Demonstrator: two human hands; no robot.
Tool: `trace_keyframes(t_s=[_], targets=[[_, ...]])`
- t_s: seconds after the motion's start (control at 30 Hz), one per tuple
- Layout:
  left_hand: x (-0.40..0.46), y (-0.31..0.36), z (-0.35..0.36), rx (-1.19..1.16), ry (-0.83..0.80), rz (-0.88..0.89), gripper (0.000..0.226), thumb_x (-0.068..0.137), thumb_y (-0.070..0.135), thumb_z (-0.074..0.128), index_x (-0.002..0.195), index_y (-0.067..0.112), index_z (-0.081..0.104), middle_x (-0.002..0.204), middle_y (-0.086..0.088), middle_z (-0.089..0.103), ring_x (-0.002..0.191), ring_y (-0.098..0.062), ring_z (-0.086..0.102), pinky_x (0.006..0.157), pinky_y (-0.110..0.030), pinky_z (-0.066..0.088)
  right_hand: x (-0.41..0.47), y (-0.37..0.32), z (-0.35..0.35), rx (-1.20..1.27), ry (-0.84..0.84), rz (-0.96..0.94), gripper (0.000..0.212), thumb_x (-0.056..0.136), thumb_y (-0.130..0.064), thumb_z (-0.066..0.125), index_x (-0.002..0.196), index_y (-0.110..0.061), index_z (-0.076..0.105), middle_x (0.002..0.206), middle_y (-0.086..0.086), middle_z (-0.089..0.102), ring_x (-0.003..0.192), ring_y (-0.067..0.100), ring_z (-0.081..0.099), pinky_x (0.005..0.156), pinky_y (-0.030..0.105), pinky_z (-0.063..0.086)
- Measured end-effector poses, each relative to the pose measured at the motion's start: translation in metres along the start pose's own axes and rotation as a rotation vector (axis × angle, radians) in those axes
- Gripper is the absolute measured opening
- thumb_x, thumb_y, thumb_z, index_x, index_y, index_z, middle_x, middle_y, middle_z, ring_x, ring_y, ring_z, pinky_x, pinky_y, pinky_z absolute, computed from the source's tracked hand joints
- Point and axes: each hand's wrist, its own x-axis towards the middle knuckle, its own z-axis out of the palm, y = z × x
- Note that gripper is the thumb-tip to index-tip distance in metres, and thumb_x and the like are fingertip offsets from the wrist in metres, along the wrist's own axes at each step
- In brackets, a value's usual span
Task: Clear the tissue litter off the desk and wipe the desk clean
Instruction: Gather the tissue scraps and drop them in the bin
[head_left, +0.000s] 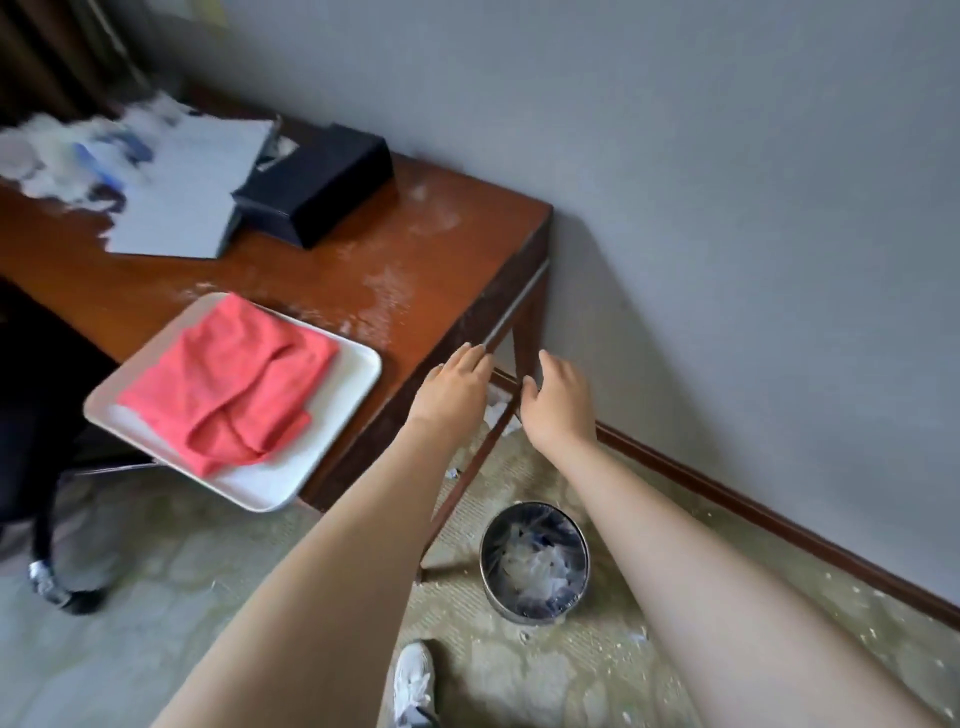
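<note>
Reaching past the counter (426, 249) corner, both hands are held empty and loosely spread, the left hand (457, 384) nearer the cloth (234, 379) lying leftward on the tray (332, 395).

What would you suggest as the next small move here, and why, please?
Probably reach the left hand to the red cloth on the white tray: both hands hold nothing, the right hand too, and white crumbs still dust the desk.
</note>
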Motion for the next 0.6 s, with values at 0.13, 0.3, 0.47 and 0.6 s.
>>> trace_keyframes(t_s=[0.13, 0.3, 0.47, 0.6], targets=[[-0.015, -0.037, -0.040, 0.007, 0.058, -0.079, 0.038, 0.099, 0.013, 0.036, 0.135, 0.005, 0.045, 0.154, -0.006, 0.023, 0.145, -0.021, 0.012, 0.115, -0.040, 0.022, 0.000, -0.052, -0.011, 0.010, -0.039, -0.090, 0.048, 0.102, -0.031, 0.032, 0.146, -0.015, 0.030, 0.158, 0.002, 0.014, 0.144, 0.023, 0.012, 0.117, 0.040, 0.017], [-0.042, -0.093, -0.072, 0.018, 0.088, -0.217, 0.040, 0.099, 0.010, 0.033, 0.138, 0.008, 0.043, 0.156, -0.002, 0.020, 0.146, -0.018, 0.011, 0.114, -0.037, 0.025, -0.010, -0.120, -0.004, -0.017, -0.101, -0.242, 0.049, 0.102, -0.034, 0.031, 0.148, -0.018, 0.026, 0.158, -0.002, 0.012, 0.145, 0.021, 0.007, 0.116, 0.043, 0.019], [-0.066, -0.166, -0.092, 0.041, 0.131, -0.290, 0.045, 0.097, 0.007, 0.034, 0.142, 0.011, 0.038, 0.156, -0.004, 0.020, 0.145, -0.020, 0.014, 0.115, -0.040, 0.023, -0.010, -0.181, 0.025, -0.027, -0.119, -0.344, 0.049, 0.101, -0.031, 0.032, 0.148, -0.016, 0.026, 0.156, 0.001, 0.023, 0.144, 0.022, 0.012, 0.116, 0.042, 0.018], [-0.091, -0.238, -0.102, 0.066, 0.091, -0.360, 0.047, 0.098, 0.008, 0.032, 0.144, 0.014, 0.032, 0.156, -0.003, 0.018, 0.145, -0.020, 0.012, 0.114, -0.041, 0.021, -0.011, -0.232, 0.064, -0.053, -0.174, -0.379, 0.051, 0.101, -0.029, 0.033, 0.149, -0.016, 0.023, 0.155, 0.003, 0.024, 0.144, 0.024, 0.014, 0.116, 0.042, 0.017]])
